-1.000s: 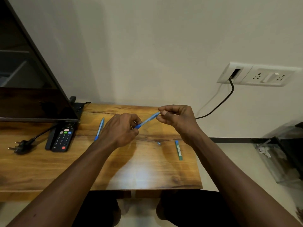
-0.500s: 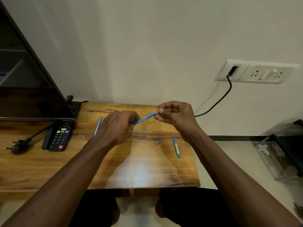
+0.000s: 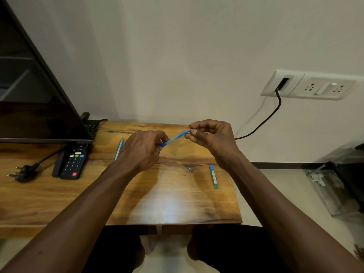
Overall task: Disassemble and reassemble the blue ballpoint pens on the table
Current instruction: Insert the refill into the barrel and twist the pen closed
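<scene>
A blue pen barrel [image 3: 174, 137] is held in the air above the wooden table [image 3: 169, 201], slanting up to the right. My left hand [image 3: 141, 149] grips its lower end. My right hand [image 3: 213, 137] pinches its upper tip between thumb and forefinger. A second blue pen [image 3: 118, 149] lies on the table just left of my left hand. A blue-green pen part [image 3: 214, 177] lies on the table below my right wrist, with a small blue piece and thin refill [image 3: 189, 168] to its left.
A black remote [image 3: 72, 162] lies at the foot of a dark screen [image 3: 39, 107] on the left, with a black plug [image 3: 22, 172] and cord beside it. A wall socket [image 3: 309, 86] with a black cable is at right. The table's right edge is near my right forearm.
Both hands stay on the pen barrel at nearly the same spot. The view shifted a little; the right fingers keep pinching the tip.
</scene>
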Motion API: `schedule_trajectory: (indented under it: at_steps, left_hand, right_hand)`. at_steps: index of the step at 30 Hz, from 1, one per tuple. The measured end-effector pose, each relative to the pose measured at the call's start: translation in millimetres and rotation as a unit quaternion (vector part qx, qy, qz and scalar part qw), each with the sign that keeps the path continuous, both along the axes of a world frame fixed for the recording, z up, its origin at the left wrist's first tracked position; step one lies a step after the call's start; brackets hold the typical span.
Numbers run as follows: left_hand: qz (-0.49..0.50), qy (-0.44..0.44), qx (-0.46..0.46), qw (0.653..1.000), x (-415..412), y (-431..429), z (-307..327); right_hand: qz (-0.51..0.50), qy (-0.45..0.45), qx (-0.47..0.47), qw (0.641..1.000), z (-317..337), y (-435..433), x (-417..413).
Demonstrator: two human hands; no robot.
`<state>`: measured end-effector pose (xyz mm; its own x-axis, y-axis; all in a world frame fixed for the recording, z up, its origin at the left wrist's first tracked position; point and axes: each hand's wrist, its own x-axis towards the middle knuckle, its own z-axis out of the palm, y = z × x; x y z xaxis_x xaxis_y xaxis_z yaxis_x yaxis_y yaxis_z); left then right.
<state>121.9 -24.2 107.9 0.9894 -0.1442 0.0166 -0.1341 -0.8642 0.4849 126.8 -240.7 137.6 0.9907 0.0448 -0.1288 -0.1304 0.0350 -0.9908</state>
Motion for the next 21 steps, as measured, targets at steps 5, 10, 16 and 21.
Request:
schedule_trajectory:
  at_steps: [5, 10, 16, 21]
  left_hand:
    - [-0.005, 0.002, 0.009, 1.0, 0.6, -0.4, 0.5]
    - [-0.018, -0.023, 0.052, 0.998, 0.0, 2.1, 0.7]
    - [-0.029, -0.054, 0.104, 0.993, 4.0, 6.6, 3.2]
    - [-0.031, -0.055, 0.117, 0.991, 4.2, 6.8, 7.4]
  right_hand:
    - [0.001, -0.013, -0.043, 0.999, -0.4, -0.1, 0.3]
    - [0.005, -0.05, -0.17, 0.984, -2.4, -0.7, 0.7]
    - [0.042, -0.102, -0.313, 0.943, -3.4, -4.0, -0.6]
    - [0.047, -0.12, -0.347, 0.929, -2.5, -2.2, -2.8]
